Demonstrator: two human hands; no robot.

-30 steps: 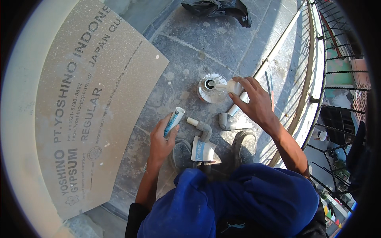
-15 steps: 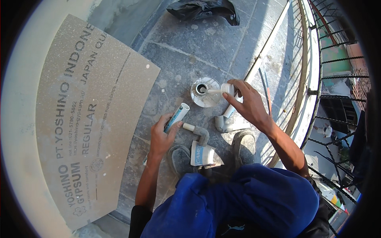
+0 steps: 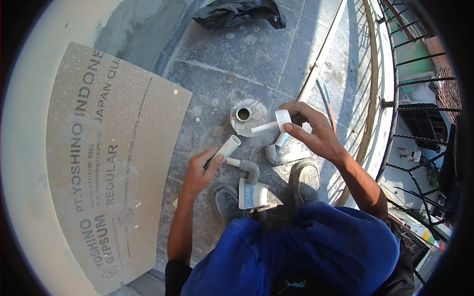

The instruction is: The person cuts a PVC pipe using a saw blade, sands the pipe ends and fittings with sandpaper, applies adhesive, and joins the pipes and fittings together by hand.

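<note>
My left hand (image 3: 201, 170) is closed around a short white plastic pipe (image 3: 229, 147), its cut end tilted up toward the middle. In the fingers of my right hand (image 3: 318, 132) is a white applicator lid (image 3: 283, 118) with a pale stem (image 3: 263, 128) pointing left, just above a round metal can (image 3: 256, 109) whose dark mouth is uncovered. The stem's tip is apart from the pipe end. Below the pipe, a grey elbow fitting (image 3: 253, 172) with a short white stub rests by a white and blue container (image 3: 253, 196) between my shoes.
Another grey elbow fitting (image 3: 272, 155) lies near my right shoe (image 3: 305, 180). A long white pipe (image 3: 323, 56) runs away along the tiles toward the railing (image 3: 390, 103). Gypsum board (image 3: 148, 163) covers the left side. A black plastic bag (image 3: 242, 14) lies far ahead.
My right hand has drawn the lid's stem out of the can's mouth, down toward the pipe. My left hand has raised and turned the pipe so its open end faces the stem more.
</note>
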